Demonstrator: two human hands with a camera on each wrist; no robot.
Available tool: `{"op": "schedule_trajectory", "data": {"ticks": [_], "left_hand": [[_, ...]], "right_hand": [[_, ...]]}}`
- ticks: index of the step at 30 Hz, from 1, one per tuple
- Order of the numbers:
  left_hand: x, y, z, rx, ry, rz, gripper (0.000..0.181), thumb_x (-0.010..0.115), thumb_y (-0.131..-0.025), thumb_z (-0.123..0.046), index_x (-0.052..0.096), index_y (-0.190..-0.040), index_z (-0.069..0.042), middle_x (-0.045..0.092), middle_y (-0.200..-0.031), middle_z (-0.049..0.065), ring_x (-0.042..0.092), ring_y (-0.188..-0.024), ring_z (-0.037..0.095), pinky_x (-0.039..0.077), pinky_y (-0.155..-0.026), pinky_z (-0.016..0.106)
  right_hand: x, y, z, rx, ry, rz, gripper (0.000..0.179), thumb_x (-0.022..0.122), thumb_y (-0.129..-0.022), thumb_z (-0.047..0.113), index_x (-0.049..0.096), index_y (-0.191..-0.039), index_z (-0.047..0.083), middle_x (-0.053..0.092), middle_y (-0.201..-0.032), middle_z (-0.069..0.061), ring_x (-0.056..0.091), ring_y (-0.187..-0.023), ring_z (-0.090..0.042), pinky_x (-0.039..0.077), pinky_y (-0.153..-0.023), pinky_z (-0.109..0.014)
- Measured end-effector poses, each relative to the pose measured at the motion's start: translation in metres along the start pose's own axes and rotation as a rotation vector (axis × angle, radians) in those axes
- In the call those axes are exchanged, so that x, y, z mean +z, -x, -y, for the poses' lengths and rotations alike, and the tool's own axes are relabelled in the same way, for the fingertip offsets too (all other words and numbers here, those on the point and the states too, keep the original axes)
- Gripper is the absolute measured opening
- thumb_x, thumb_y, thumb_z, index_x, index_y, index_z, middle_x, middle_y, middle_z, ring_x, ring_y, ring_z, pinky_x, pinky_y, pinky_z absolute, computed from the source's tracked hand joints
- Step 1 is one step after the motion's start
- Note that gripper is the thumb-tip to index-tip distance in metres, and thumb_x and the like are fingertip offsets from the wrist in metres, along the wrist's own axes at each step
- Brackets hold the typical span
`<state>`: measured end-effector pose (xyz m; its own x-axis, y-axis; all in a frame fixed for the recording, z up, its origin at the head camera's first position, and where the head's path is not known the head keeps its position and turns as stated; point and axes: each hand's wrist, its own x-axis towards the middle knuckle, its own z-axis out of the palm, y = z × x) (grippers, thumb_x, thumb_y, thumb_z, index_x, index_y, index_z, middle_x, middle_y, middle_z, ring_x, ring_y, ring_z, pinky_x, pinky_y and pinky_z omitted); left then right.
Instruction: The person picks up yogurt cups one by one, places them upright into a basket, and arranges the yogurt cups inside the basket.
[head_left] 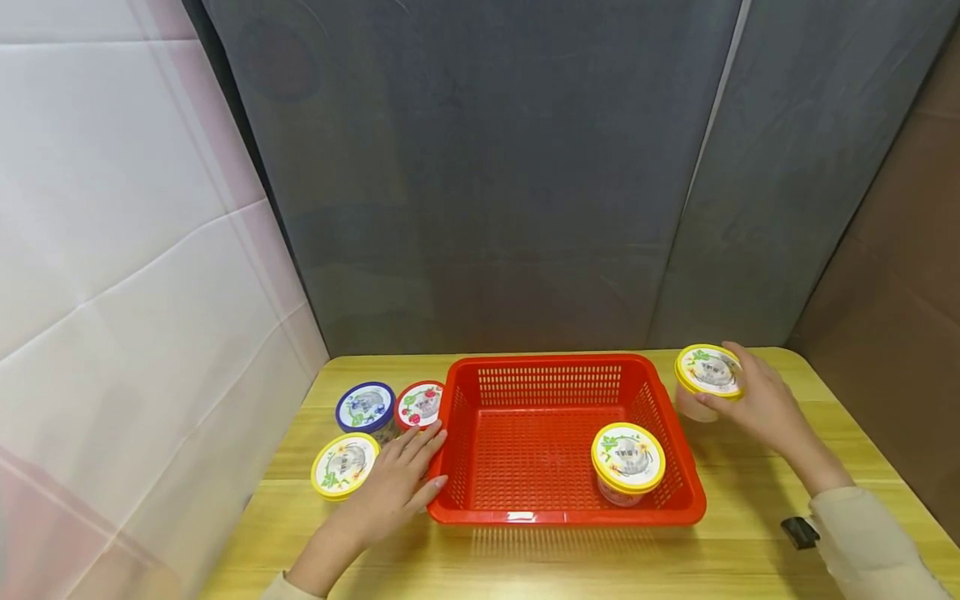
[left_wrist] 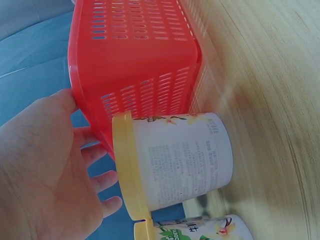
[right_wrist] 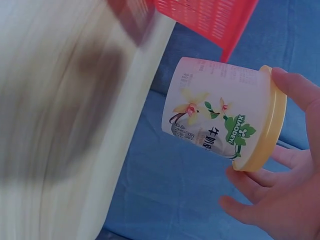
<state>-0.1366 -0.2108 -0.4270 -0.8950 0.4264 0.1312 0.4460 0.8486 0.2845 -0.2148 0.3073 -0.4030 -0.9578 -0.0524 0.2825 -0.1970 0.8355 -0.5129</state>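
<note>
My right hand (head_left: 765,410) grips a yellow-lidded paper tub (head_left: 696,405) by its lid, right of the red plastic basket (head_left: 517,458). In the right wrist view this tub (right_wrist: 215,110) shows flower prints on its white side and is tilted above the table edge. Another yellow-lidded tub (head_left: 628,458) stands inside the basket at its front right. My left hand (head_left: 390,492) touches the basket's left rim with fingers extended. Beside that hand are a third yellow-lidded tub (head_left: 345,467), a blue-lidded tub (head_left: 365,407) and a red-lidded tub (head_left: 418,403), partly hidden by the basket rim.
A light wooden table (head_left: 555,571) carries everything. Grey panels (head_left: 480,183) rise behind its back edge, a white cloth wall (head_left: 135,217) stands on the left and a brown one (head_left: 892,275) on the right.
</note>
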Motion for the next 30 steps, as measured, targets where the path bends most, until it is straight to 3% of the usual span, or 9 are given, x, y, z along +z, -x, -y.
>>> {"op": "schedule_trajectory", "data": {"ticks": [15, 30], "left_hand": [[0.001, -0.001, 0.002, 0.003, -0.011, 0.006, 0.061, 0.053, -0.100, -0.038, 0.038, -0.152, -0.011, 0.034, -0.162, 0.008, 0.032, -0.147, 0.040, 0.030, -0.117, 0.062], [0.001, 0.000, 0.000, -0.007, -0.011, 0.008, 0.060, 0.052, -0.101, -0.038, 0.038, -0.153, -0.012, 0.032, -0.163, 0.006, 0.031, -0.148, 0.038, 0.030, -0.118, 0.062]], "right_hand": [[-0.016, -0.006, 0.023, 0.001, -0.010, -0.056, 0.092, 0.079, -0.082, 0.040, 0.031, -0.149, -0.001, 0.044, -0.140, -0.036, 0.044, -0.119, -0.052, 0.038, -0.092, -0.073], [-0.009, -0.011, 0.050, -0.023, -0.043, -0.106, 0.090, 0.081, -0.080, 0.038, 0.035, -0.149, 0.004, 0.047, -0.139, -0.030, 0.045, -0.118, -0.047, 0.040, -0.090, -0.069]]}}
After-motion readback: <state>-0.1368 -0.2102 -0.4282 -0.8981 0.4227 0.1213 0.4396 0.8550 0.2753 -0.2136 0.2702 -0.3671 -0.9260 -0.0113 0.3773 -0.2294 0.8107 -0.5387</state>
